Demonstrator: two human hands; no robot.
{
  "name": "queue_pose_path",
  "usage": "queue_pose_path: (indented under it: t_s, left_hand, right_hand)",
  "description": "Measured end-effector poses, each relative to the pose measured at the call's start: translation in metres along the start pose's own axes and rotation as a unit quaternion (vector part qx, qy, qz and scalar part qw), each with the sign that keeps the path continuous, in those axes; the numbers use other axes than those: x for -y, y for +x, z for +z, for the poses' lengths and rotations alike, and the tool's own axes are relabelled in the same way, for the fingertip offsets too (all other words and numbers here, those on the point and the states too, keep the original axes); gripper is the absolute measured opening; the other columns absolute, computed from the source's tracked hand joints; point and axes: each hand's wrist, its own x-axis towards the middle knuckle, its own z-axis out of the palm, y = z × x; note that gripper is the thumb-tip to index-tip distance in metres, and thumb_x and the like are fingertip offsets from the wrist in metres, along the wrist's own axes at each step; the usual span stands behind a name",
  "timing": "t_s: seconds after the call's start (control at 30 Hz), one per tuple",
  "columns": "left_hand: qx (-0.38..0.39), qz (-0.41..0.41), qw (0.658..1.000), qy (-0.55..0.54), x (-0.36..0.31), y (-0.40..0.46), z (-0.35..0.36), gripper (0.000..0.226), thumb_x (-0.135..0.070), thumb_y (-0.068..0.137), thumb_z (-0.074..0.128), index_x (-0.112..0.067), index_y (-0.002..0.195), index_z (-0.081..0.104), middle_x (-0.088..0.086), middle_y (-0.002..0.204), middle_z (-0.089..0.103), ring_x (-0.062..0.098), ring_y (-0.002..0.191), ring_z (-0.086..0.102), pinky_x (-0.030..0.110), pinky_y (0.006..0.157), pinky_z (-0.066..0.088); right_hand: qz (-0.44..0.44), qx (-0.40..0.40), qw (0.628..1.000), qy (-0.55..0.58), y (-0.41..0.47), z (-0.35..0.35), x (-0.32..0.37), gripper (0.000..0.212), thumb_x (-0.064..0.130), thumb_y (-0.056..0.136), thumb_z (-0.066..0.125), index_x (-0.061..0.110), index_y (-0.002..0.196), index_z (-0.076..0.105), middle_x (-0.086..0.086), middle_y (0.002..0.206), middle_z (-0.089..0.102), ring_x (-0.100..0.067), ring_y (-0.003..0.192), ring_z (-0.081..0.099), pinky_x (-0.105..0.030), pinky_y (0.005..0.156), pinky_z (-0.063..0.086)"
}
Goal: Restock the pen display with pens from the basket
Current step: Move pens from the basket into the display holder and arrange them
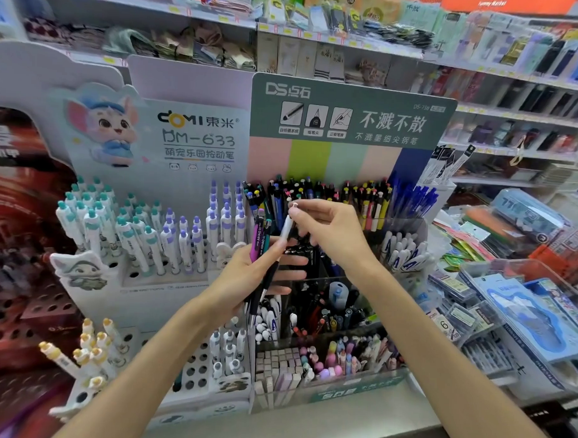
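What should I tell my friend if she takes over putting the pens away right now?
Left hand: grips a bunch of pens, purple, teal and dark ones.
Right hand: pinches the top of a white pen, drawing it from the bunch.
Display: the back row is full of dark pens; the clear bins lower down hold mixed pens.
Basket: not in view.
Done: can't tell how many are placed.
Left: slot the white pen, then the rest of the bunch, likely each with its matching kind.
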Motion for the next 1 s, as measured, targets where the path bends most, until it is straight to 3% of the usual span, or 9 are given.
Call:
queue_pose_path:
  t_s: [0.13, 0.23, 0.3, 0.4, 0.5, 0.63, 0.73, 0.9, 1.0]
  left_hand:
    - [-0.076, 0.014, 0.997, 0.002, -0.005, -0.005, -0.019, 0.026, -0.036, 0.097, 0.045, -0.023, 0.116, 0.058, -0.001, 0.103, 0.074, 0.012, 0.094, 0.071, 0.026, 0.067, 0.059]
    - [-0.113, -0.01, 0.993, 0.022, -0.008, -0.008, -0.035, 0.025, -0.037, 0.097, 0.046, -0.02, 0.107, 0.062, -0.004, 0.085, 0.074, 0.011, 0.069, 0.071, 0.023, 0.058, 0.057]
    - [-0.104, -0.027, 0.994, 0.023, -0.008, -0.007, -0.04, 0.026, -0.035, 0.098, 0.047, -0.015, 0.106, 0.062, -0.007, 0.063, 0.057, 0.005, 0.045, 0.051, 0.017, 0.045, 0.045]
    - [-0.087, -0.026, 0.996, 0.014, -0.007, -0.006, -0.041, 0.022, -0.027, 0.098, 0.048, -0.012, 0.108, 0.06, -0.008, 0.055, 0.038, 0.002, 0.04, 0.033, 0.014, 0.037, 0.031]
    - [-0.087, -0.022, 0.996, 0.014, -0.007, -0.006, -0.041, 0.02, -0.024, 0.098, 0.049, -0.012, 0.109, 0.06, -0.009, 0.055, 0.037, 0.002, 0.041, 0.031, 0.014, 0.037, 0.029]
    - [-0.09, -0.02, 0.996, 0.0, -0.01, -0.007, -0.039, 0.019, -0.024, 0.097, 0.051, -0.012, 0.107, 0.061, -0.007, 0.057, 0.033, 0.003, 0.041, 0.03, 0.014, 0.037, 0.028]
    - [-0.09, -0.024, 0.995, -0.021, -0.013, -0.007, -0.036, 0.017, -0.023, 0.095, 0.055, -0.014, 0.108, 0.06, -0.007, 0.057, 0.033, 0.002, 0.041, 0.029, 0.013, 0.037, 0.028]
    - [-0.031, -0.049, 0.995, -0.084, -0.019, -0.012, -0.032, 0.017, -0.029, 0.085, 0.061, -0.016, 0.082, 0.051, -0.006, 0.057, 0.029, 0.004, 0.041, 0.027, 0.015, 0.038, 0.025]
    - [-0.002, -0.051, 0.988, -0.146, -0.023, -0.013, -0.03, 0.034, -0.044, 0.082, 0.057, -0.012, 0.091, 0.049, -0.005, 0.058, 0.031, 0.005, 0.042, 0.028, 0.017, 0.038, 0.022]
  right_hand:
    - [-0.064, -0.193, 0.975, 0.084, 0.012, -0.007, 0.014, 0.014, 0.014, 0.09, 0.064, 0.016, 0.103, 0.069, 0.004, 0.086, 0.07, -0.006, 0.072, 0.065, -0.019, 0.068, 0.055]
    - [-0.161, -0.292, 0.942, 0.02, 0.022, -0.005, 0.024, 0.017, 0.014, 0.09, 0.064, 0.012, 0.106, 0.068, 0.005, 0.088, 0.07, -0.003, 0.078, 0.066, -0.018, 0.075, 0.054]
    - [-0.2, -0.272, 0.938, -0.073, 0.026, 0.005, 0.024, 0.021, 0.014, 0.089, 0.064, 0.008, 0.109, 0.068, 0.001, 0.092, 0.071, -0.002, 0.079, 0.064, -0.016, 0.077, 0.053]
    - [-0.24, -0.248, 0.928, -0.142, 0.034, 0.016, 0.026, 0.025, 0.016, 0.089, 0.064, 0.007, 0.113, 0.067, -0.004, 0.101, 0.072, -0.01, 0.086, 0.066, -0.026, 0.083, 0.054]
    - [-0.258, -0.23, 0.92, -0.185, 0.045, 0.022, 0.029, 0.024, 0.017, 0.088, 0.065, 0.01, 0.111, 0.068, -0.004, 0.102, 0.072, -0.014, 0.089, 0.068, -0.032, 0.083, 0.055]
    - [-0.167, -0.094, 0.942, -0.276, 0.054, 0.027, 0.022, 0.031, 0.022, 0.085, 0.07, 0.014, 0.115, 0.066, -0.003, 0.097, 0.073, -0.02, 0.089, 0.069, -0.039, 0.084, 0.055]
    - [-0.158, -0.081, 0.942, -0.283, 0.049, 0.027, 0.016, 0.027, 0.024, 0.083, 0.072, 0.02, 0.108, 0.063, 0.0, 0.085, 0.072, -0.021, 0.082, 0.069, -0.039, 0.077, 0.056]
    - [-0.241, -0.09, 0.872, -0.417, 0.039, 0.033, 0.008, 0.016, 0.031, 0.086, 0.067, 0.021, 0.098, 0.067, 0.003, 0.094, 0.067, -0.019, 0.091, 0.057, -0.031, 0.069, 0.049]
    - [-0.237, -0.072, 0.86, -0.445, 0.04, 0.03, 0.008, 0.023, 0.036, 0.088, 0.062, 0.023, 0.105, 0.07, -0.001, 0.106, 0.06, -0.021, 0.104, 0.049, -0.028, 0.074, 0.04]
